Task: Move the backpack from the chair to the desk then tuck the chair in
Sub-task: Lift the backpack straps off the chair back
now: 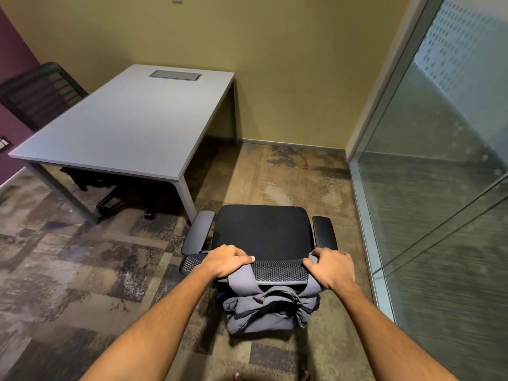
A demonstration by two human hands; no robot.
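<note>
Grey backpack (270, 312) straps in hands (280, 264)

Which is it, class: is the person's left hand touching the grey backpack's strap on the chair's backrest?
Touching. The head view shows the left hand closed over the grey backpack strap where it drapes across the chair backrest's top edge.
</note>
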